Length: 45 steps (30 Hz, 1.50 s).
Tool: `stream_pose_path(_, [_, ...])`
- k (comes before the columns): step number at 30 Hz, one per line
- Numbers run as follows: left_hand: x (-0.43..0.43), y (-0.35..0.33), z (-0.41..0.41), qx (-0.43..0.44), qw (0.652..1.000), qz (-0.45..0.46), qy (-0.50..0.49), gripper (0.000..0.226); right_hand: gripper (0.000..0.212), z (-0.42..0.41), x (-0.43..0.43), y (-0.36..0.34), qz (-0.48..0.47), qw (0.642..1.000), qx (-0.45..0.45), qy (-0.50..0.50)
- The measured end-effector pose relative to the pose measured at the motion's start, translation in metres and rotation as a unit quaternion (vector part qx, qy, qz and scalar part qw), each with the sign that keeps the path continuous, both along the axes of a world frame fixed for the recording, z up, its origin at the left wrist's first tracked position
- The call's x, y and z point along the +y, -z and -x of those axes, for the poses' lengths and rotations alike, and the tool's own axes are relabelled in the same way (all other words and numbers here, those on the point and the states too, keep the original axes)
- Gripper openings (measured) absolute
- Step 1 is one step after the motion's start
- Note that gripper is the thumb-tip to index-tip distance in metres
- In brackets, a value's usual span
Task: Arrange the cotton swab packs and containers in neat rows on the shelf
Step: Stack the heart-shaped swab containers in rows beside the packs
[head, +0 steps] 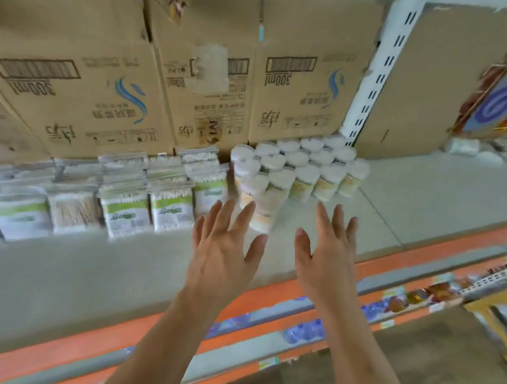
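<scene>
Round cotton swab containers (304, 168) with white lids stand in rows at the middle back of the grey shelf (123, 270). One shrink-wrapped bundle of containers (255, 189) leans forward at the left of that group. Flat cotton swab packs (127, 205) with green labels stand in rows to the left. My left hand (225, 246) is spread flat, fingers straight, just in front of the leaning bundle, and I cannot tell whether it touches it. My right hand (329, 247) is spread too, holding nothing, in front of the containers.
Large cardboard boxes (83, 92) line the back of the shelf. A white slotted upright (378, 72) divides the bays. The shelf's orange front edge (269, 305) runs below my wrists, with lower shelves of goods beneath. Bare shelf lies right of the containers.
</scene>
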State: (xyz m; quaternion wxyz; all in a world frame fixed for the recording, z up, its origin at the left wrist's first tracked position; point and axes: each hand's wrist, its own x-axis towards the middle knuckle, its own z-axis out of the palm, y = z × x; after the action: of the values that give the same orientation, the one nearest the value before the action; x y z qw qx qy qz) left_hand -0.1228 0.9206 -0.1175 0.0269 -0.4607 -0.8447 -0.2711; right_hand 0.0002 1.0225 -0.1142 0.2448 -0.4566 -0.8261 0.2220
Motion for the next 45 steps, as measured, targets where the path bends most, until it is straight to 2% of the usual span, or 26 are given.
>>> stream_pose_path(4, [0.056,-0.006,-0.066,0.041,0.997,0.037,0.047,0.059,0.059,-0.061,0.049,-0.002,0.065,0.994,-0.061,0.056])
stream_pose_path(7, [0.104,-0.006,-0.109,0.033,0.993,0.083,0.071,0.059,0.059,-0.109,0.088,0.001,0.089,0.989,-0.082,0.080])
stream_pose_path(10, [0.144,0.001,-0.141,0.017,0.990,0.115,0.076,0.062,0.058,-0.155,0.121,0.001,0.098,0.986,-0.100,0.095])
stream_pose_path(14, [0.184,0.007,-0.179,0.010,0.986,0.130,0.102,0.082,0.060,-0.206,0.152,0.002,0.093,0.983,-0.108,0.118])
stream_pose_path(17, [0.214,0.012,-0.201,0.004,0.980,0.156,0.126,0.075,0.060,-0.235,0.174,0.002,0.094,0.981,-0.097,0.140])
stream_pose_path(24, [0.295,0.013,-0.250,0.002,0.975,0.137,0.175,0.060,0.060,-0.299,0.236,0.004,0.102,0.974,-0.055,0.193])
stream_pose_path(34, [0.452,0.026,-0.310,-0.024,0.971,0.124,0.204,0.060,0.062,-0.366,0.382,0.016,0.155,0.964,-0.047,0.210])
stream_pose_path(37, [0.506,0.023,-0.325,-0.052,0.970,0.118,0.204,0.060,0.062,-0.382,0.436,0.011,0.153,0.964,-0.054,0.209])
stream_pose_path(45, [0.618,0.019,-0.343,-0.039,0.972,0.130,0.193,0.061,0.062,-0.409,0.555,0.003,0.148,0.963,-0.046,0.221])
